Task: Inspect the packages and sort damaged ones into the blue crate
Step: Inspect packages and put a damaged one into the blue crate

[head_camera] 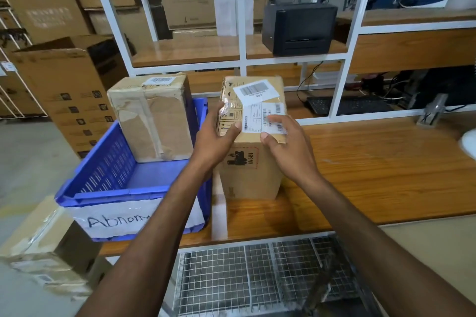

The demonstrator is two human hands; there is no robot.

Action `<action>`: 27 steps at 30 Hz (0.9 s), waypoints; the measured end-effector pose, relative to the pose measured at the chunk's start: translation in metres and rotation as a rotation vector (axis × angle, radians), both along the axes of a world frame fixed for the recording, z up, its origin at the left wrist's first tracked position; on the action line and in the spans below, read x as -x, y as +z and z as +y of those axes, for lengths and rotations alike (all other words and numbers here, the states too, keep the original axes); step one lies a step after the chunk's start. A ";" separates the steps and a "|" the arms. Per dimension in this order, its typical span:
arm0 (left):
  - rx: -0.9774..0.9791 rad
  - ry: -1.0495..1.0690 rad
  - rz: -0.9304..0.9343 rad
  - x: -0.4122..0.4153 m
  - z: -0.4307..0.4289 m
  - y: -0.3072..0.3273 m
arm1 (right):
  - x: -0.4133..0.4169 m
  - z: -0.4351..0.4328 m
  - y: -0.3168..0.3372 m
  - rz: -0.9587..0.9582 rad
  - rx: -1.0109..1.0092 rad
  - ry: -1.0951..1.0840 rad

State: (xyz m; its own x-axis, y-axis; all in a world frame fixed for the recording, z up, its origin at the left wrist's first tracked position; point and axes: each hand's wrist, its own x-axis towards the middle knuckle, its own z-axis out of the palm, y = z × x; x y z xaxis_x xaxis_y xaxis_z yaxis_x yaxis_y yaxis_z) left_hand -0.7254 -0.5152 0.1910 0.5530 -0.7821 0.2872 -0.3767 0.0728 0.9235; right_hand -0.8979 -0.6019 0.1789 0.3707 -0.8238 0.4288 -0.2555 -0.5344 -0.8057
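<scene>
Upright on the bench (373, 167), just right of the blue crate (110, 175): a labelled box (252, 170), held near its top by both hands. Left hand (216, 141) on the side nearest the crate, grip curled round the upper left edge, thumb pressed on the front face. Right hand (286, 147) on the side away from the crate, grip clamped on the upper right corner, fingers (277, 121) lying over the white shipping label, thumb just below it. Barcode sticker on the box top, red-bordered hazard mark lower on the front. Base apparently touching the bench, but hard to tell for sure.

Inside the crate, at its far end: a torn box (154, 121), upright, brown tape wrinkled and peeling, barcode on top. On the crate's near wall, a white paper sign (116, 219) reading "Abnorm" with the rest hidden by the left forearm. Left of the crate and lower, another taped box (38, 244). Behind the crate, a large open carton (64, 85). Beyond and right of the crate, a white shelf frame holding a black printer (298, 28); lower down, a black keyboard (347, 105). Below and right of the crate, under the bench edge, wire mesh (257, 278).
</scene>
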 end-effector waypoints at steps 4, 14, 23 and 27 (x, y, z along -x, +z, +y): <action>0.030 -0.090 -0.085 -0.005 0.006 -0.009 | 0.010 0.010 -0.011 0.038 0.066 0.013; -0.129 -0.065 -0.119 -0.022 0.023 -0.045 | 0.007 0.010 -0.004 0.288 0.212 -0.063; -0.206 -0.017 -0.290 -0.016 0.034 -0.058 | -0.003 -0.005 0.019 0.593 0.397 -0.063; -0.145 0.033 -0.310 -0.012 0.031 -0.068 | 0.008 0.000 0.009 0.589 0.420 -0.121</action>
